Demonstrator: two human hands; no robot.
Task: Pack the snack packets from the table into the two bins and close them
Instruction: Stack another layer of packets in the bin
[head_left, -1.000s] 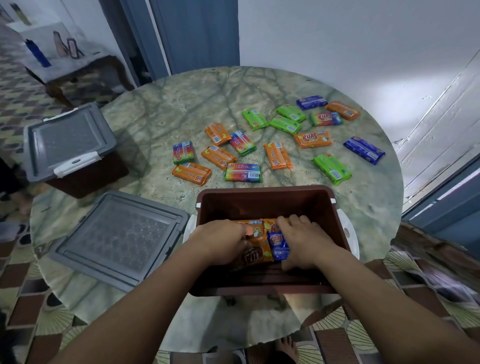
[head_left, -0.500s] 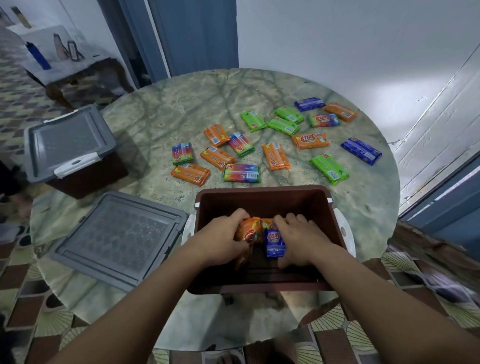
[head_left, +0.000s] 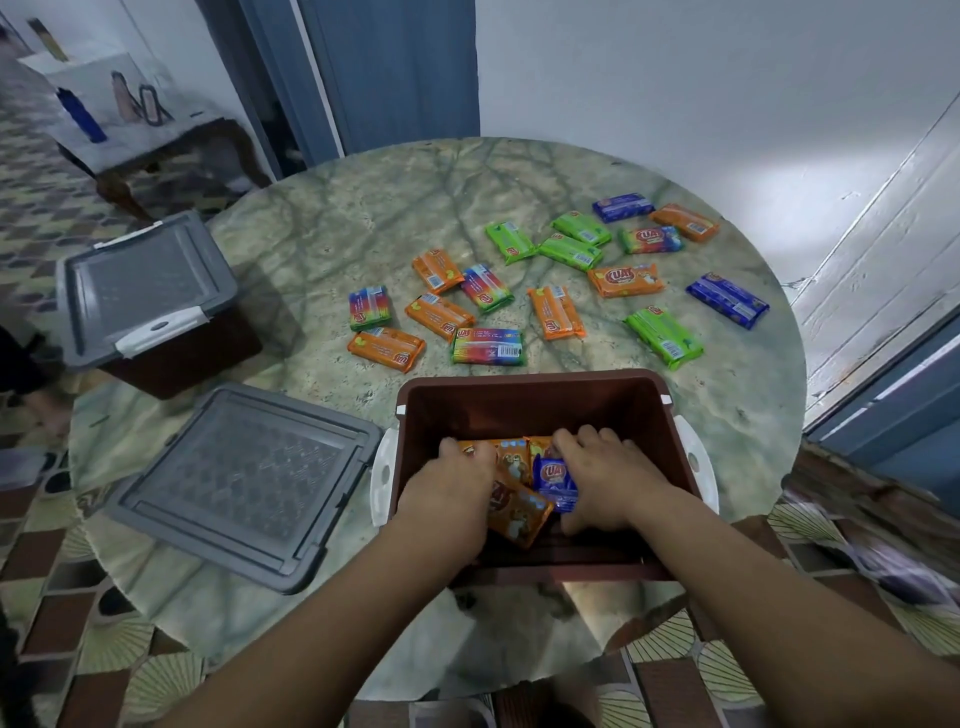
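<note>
Seen from my head camera, looking down: both my hands are inside the open brown bin at the near edge of the round marble table. My left hand rests on orange snack packets at the bottom, fingers curled over them, though I cannot tell whether it truly grips one. My right hand lies with fingers spread over a blue packet, pressing rather than clutching. Only a few packets are packed, I judge. Beyond the bin, many loose packets, orange, green, blue and rainbow, are scattered on the table, unpacked. This bin's grey lid lies flat just to its left. The second bin, at the far left edge, has its lid on. Most packing and both closings seem left.
</note>
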